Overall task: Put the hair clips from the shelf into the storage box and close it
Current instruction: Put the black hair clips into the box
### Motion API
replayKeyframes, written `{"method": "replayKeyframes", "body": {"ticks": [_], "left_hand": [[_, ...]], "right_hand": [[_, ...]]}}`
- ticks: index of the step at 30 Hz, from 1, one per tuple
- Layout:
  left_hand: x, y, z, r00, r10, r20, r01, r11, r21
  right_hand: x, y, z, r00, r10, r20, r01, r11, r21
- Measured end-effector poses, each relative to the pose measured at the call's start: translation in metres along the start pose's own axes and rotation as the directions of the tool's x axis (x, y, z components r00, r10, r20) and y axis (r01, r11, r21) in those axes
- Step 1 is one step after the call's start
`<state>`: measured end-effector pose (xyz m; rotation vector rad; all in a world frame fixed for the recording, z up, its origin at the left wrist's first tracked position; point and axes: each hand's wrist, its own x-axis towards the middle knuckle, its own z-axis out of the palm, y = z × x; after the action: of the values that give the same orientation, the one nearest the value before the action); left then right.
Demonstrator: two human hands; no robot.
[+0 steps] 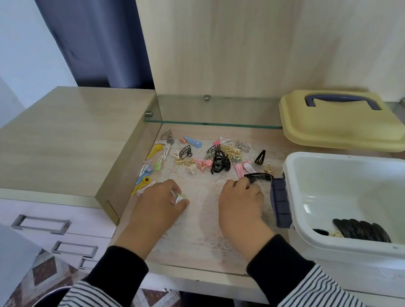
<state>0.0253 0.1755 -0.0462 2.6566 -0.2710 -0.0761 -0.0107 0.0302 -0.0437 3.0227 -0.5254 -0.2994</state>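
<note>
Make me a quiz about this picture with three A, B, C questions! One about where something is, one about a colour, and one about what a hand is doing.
1. Where is the yellow lid?
A. On the storage box
B. Behind the box, lying off it
C. On the floor

2. What colour is the lid's handle?
A. Red
B. Dark blue
C. Green

3. What is the right hand doing?
A. Lying flat and empty
B. Gripping the lid
C. Holding a long black clip

Answers:
1 B: the lid lies behind the open box, not on it.
2 B: the handle looks dark blue against the yellow.
3 C: the fingers curl round the clip right beside the box.
</note>
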Motion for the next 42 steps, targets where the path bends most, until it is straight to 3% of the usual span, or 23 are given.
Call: {"method": "replayKeyframes", "body": {"ticks": [7, 14, 19, 28, 36, 42], "left_hand": [[0.003, 0.001, -0.001, 1.0, -0.028, 0.012, 0.029, 0.999, -0.045], [0.009, 0.006, -0.005, 0.991, -0.097, 0.092, 0.122, 0.938, -0.326], [0.009, 0.024, -0.017, 0.979, -0.11, 0.17, 0.199, 0.682, -0.704], [0.011, 0.078, -0.052, 0.996, -0.045, 0.08, 0.092, 0.443, -0.892], [0.012, 0.139, -0.056, 0.988, 0.127, 0.088, 0.024, 0.437, -0.899], [0.015, 0.18, -0.038, 0.957, 0.234, 0.171, 0.039, 0.481, -0.876]], "right_hand": [[0.001, 0.002, -0.002, 1.0, 0.002, 0.019, -0.001, 1.0, -0.024], [-0.006, 0.002, -0.009, 0.994, -0.084, -0.069, 0.088, 0.994, 0.061], [-0.013, 0.009, -0.036, 0.97, -0.18, -0.166, 0.215, 0.951, 0.224], [-0.024, 0.052, -0.105, 0.9, -0.152, -0.408, 0.33, 0.849, 0.413], [-0.002, 0.132, -0.134, 0.914, -0.058, -0.401, 0.332, 0.675, 0.659], [-0.001, 0.19, -0.143, 0.949, -0.127, -0.288, 0.294, 0.684, 0.667]]}}
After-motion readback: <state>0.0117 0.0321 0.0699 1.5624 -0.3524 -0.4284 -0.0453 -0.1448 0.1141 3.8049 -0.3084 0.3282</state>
